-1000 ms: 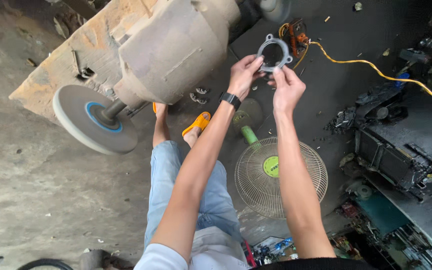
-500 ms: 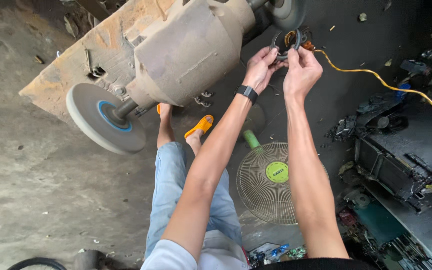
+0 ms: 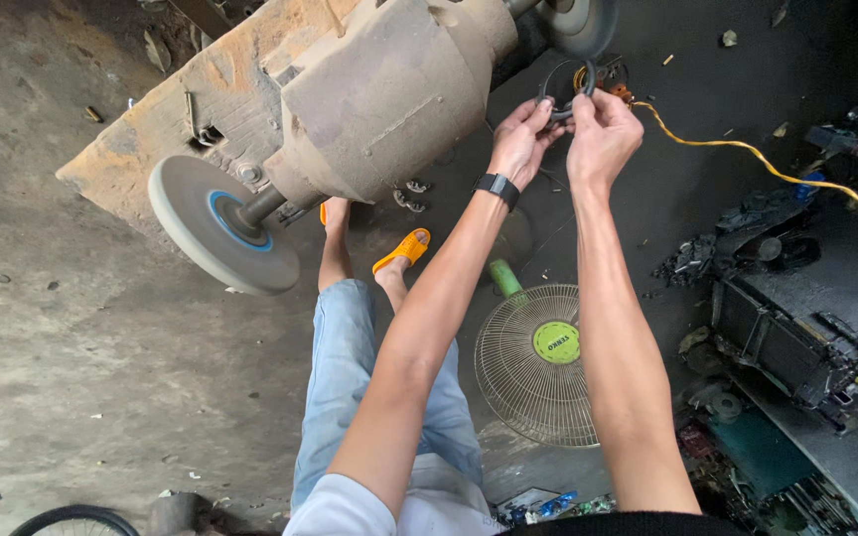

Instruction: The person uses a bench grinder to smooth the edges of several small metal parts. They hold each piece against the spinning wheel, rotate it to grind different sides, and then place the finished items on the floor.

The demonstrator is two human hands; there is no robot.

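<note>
Both hands pinch a dark metal ring (image 3: pixel 566 91), left hand (image 3: pixel 520 139) and right hand (image 3: pixel 603 134) on opposite edges, seemingly steadying it against the grinder's right wheel (image 3: pixel 580 22)

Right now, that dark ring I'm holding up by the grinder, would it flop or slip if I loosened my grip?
The dark ring probably stays stiff: it keeps its round shape between left hand and right hand. It looks thin, so likely light. Pinched only at its edges, it might slip.

Both hands (image 3: pixel 563 134) gripping dark ring (image 3: pixel 566 94), bench grinder (image 3: pixel 350 109)
</note>
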